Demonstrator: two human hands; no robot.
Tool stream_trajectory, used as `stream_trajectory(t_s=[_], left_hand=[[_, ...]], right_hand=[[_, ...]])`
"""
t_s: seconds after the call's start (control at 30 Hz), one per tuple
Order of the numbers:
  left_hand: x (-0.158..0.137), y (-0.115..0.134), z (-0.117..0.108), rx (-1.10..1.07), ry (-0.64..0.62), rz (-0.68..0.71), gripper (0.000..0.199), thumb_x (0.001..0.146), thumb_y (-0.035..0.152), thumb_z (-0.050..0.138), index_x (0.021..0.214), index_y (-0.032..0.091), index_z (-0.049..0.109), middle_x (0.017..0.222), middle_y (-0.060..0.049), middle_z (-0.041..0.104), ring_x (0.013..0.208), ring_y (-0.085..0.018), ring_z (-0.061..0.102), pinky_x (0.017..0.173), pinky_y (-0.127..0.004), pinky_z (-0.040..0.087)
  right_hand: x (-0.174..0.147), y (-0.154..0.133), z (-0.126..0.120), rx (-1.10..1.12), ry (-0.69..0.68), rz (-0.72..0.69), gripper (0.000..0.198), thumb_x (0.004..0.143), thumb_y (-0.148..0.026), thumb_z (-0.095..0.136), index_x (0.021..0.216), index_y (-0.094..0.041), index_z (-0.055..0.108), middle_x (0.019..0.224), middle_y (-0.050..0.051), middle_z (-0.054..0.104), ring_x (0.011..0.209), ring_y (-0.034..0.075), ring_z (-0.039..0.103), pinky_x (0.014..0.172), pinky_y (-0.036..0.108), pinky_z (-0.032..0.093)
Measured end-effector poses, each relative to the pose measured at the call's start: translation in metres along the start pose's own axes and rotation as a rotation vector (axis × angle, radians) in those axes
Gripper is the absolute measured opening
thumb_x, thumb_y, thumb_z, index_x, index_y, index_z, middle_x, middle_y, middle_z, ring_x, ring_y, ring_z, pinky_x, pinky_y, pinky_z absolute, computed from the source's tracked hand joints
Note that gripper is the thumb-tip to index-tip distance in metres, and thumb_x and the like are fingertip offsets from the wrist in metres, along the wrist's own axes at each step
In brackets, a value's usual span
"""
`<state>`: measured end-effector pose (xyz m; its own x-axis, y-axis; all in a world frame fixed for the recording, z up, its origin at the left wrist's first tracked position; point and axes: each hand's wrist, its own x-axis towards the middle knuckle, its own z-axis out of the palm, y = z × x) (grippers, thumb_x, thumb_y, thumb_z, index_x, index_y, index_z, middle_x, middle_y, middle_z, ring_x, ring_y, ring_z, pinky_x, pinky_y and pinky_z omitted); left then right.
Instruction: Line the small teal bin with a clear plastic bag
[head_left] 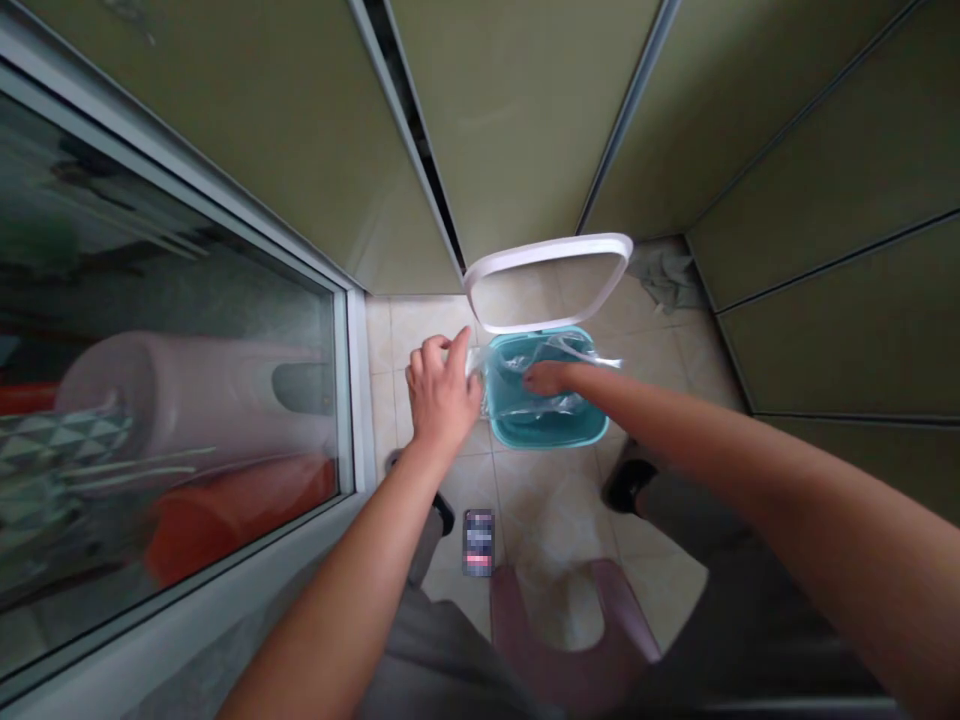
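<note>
Both bare forearms reach forward and down from the lower corners, converging toward the middle. The left hand [442, 395] shows its back, knuckles up, fingers curled closed in a pinching grip at its right side. The right hand [546, 378] lies palm down, fingers bent, partly hidden.

I'm seeing the tiled floor [555, 520] carrying a teal bin [551, 425], a phone [478, 542] lying flat nearby, a grey rag [664, 280] sitting by the wall, and a stool [577, 650] standing below.
</note>
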<state>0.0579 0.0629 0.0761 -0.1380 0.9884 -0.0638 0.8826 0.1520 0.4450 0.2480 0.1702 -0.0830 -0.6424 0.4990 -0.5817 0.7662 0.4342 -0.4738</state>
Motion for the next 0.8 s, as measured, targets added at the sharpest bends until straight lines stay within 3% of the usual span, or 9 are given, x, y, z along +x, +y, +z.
stream_trajectory(t_s=[0.07,0.13,0.2,0.33,0.47,0.8], left_hand=[[-0.01,0.006,-0.002,0.107,-0.035,0.191,0.053,0.093,0.014,0.059,0.145,0.027,0.057,0.134,-0.015,0.056,0.128,-0.034,0.048,0.105,-0.049,0.04],[-0.02,0.007,0.003,0.167,-0.159,0.386,0.042,0.096,0.014,0.056,0.134,0.028,0.066,0.126,-0.012,0.061,0.122,-0.031,0.051,0.105,-0.048,0.039],[-0.027,0.003,0.012,0.219,-0.289,0.496,0.033,0.095,0.015,0.058,0.124,0.026,0.071,0.118,-0.011,0.065,0.117,-0.029,0.054,0.104,-0.046,0.039],[-0.035,-0.015,0.033,0.339,-0.404,0.469,0.028,0.091,0.018,0.067,0.118,0.022,0.074,0.115,-0.012,0.069,0.117,-0.031,0.057,0.104,-0.046,0.038],[-0.041,-0.03,0.045,0.435,-0.41,0.403,0.023,0.094,0.016,0.06,0.111,0.021,0.076,0.112,-0.013,0.072,0.115,-0.031,0.06,0.103,-0.047,0.039],[-0.042,-0.047,0.051,0.398,-0.391,0.316,0.023,0.094,0.016,0.058,0.107,0.021,0.077,0.113,-0.011,0.073,0.113,-0.03,0.064,0.103,-0.046,0.042]], right_hand=[[-0.037,-0.006,-0.022,-0.043,-0.069,-0.028,0.028,0.101,-0.024,0.054,0.105,-0.015,0.08,0.109,0.012,0.077,0.096,0.022,0.069,0.094,0.035,0.051],[-0.074,-0.01,-0.039,-0.104,-0.055,0.008,0.033,0.103,-0.031,0.05,0.113,-0.017,0.079,0.111,0.013,0.077,0.098,0.026,0.069,0.094,0.038,0.051],[-0.107,-0.012,-0.048,-0.176,-0.023,0.079,0.035,0.1,-0.038,0.056,0.124,-0.023,0.076,0.114,0.012,0.076,0.103,0.029,0.069,0.094,0.04,0.052],[-0.151,-0.008,-0.042,-0.328,0.011,0.121,0.049,0.09,-0.038,0.07,0.137,-0.026,0.068,0.129,0.013,0.071,0.119,0.033,0.065,0.098,0.041,0.051],[-0.172,0.004,-0.022,-0.419,0.07,0.12,0.045,0.091,-0.024,0.065,0.136,-0.024,0.067,0.13,0.016,0.067,0.119,0.033,0.065,0.099,0.042,0.05],[-0.173,0.027,-0.001,-0.387,0.219,0.294,0.043,0.105,-0.022,0.037,0.144,-0.026,0.054,0.135,0.019,0.062,0.105,0.029,0.07,0.09,0.044,0.051]])
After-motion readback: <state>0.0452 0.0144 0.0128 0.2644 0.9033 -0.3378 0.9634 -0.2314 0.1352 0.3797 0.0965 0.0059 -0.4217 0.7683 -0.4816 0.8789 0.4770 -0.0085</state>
